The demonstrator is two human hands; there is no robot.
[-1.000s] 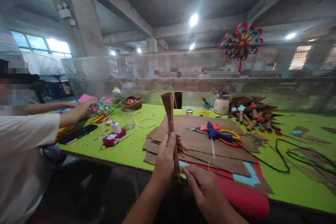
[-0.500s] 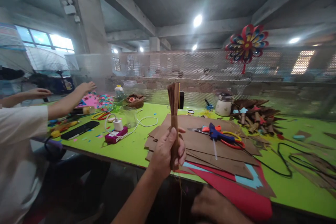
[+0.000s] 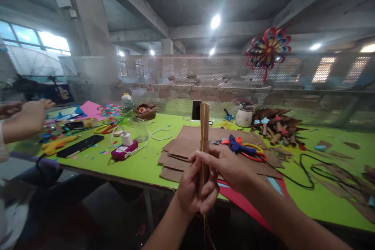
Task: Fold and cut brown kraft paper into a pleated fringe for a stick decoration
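Observation:
My left hand (image 3: 196, 189) is wrapped round the lower part of a pleated brown paper bundle (image 3: 206, 119), held upright over the table's front edge. A thin yellow string (image 3: 203, 129) runs down the bundle's face, and its loose ends dangle below my left hand. From the right, my right hand (image 3: 230, 164) reaches across, its thumb and fingers closed on the string against the bundle near its middle. Those fingertips partly hide the exact grip. Flat brown paper sheets (image 3: 185, 140) lie just behind both hands.
A blue glue gun (image 3: 241, 146) and scissors lie on the sheets. To the left are a purple power strip (image 3: 124, 150), a phone (image 3: 80, 146) and a co-worker's hands (image 3: 32, 113). A jar (image 3: 244, 115), paper rolls (image 3: 275, 129) and a black cord (image 3: 306, 179) are right.
My right hand has come up from below the table edge to the bundle and closed on the string. The bundle's spread top has narrowed and turned. The co-worker's arm has drawn left.

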